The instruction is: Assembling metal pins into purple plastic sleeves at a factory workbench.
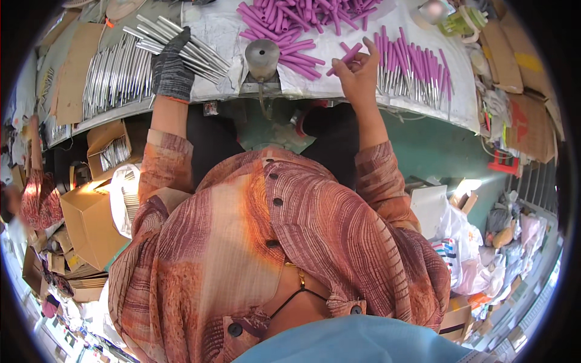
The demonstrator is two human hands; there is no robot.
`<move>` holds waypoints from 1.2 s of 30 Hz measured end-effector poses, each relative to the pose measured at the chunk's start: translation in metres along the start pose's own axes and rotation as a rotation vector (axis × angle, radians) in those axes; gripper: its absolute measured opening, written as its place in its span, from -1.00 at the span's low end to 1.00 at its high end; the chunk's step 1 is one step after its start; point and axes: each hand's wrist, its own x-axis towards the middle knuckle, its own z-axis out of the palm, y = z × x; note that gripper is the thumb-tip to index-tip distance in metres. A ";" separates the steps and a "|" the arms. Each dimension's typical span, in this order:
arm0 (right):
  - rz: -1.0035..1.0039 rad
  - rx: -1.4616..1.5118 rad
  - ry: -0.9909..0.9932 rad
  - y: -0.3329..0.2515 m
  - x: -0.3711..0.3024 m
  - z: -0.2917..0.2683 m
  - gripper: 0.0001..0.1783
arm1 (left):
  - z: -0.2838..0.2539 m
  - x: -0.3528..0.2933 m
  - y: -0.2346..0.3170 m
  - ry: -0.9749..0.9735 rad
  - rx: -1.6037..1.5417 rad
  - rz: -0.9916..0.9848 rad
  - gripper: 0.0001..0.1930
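My left hand (173, 68), in a dark grey knitted glove, is closed around a bundle of silver metal rods (207, 60) over the left of the table. My bare right hand (364, 77) pinches a short purple tube (350, 54) between thumb and fingers; the other fingers are raised. Between the hands, at the table's near edge, stands a round metal fixture (262, 55) with a small hole in its top. Beyond it spreads a heap of loose purple tubes (284, 19). Right of my right hand lies a row of metal rods with purple sleeves (417, 66) on their far ends.
Bare silver rods (118, 72) lie in a row at the left. White sheeting (212, 21) covers the tabletop. Cardboard (78, 66) borders the left side, with cartons (91, 224) below. A green-and-clear object (463, 23) is at the far right. Another person's arm (36, 148) shows at far left.
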 end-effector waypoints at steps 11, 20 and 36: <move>0.150 0.227 -0.050 -0.021 -0.020 0.024 -0.32 | 0.052 -0.056 -0.028 -0.058 0.386 0.516 -0.59; 0.108 0.767 -0.009 -0.081 0.019 0.042 -0.25 | 0.064 -0.079 -0.017 -0.412 0.288 0.501 -0.73; -0.161 0.614 -0.018 -0.152 0.043 0.076 -0.32 | 0.063 -0.093 -0.022 -0.429 0.448 0.287 -0.71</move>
